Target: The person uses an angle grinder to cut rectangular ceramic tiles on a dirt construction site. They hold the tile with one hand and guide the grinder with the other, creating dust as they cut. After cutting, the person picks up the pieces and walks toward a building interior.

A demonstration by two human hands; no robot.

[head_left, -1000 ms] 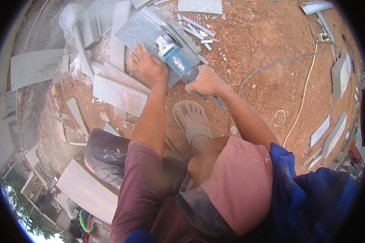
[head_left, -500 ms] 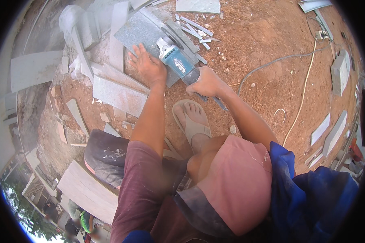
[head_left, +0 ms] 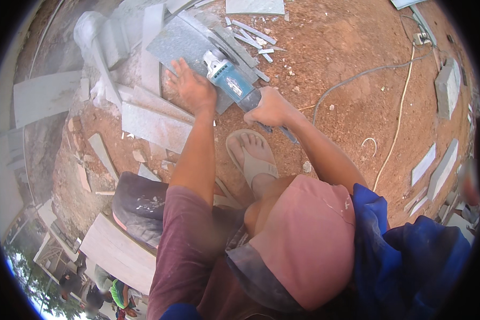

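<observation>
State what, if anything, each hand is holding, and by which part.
Right hand: the grinder, by its dark rear handle. Left hand: nothing gripped; it appears to rest, fingers spread, on the grey slab.

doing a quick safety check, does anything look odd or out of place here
Yes: thin strips lie scattered at odd angles right of the grey slab, and an open sandal seems poor protection for the foot near the grinder.
</observation>
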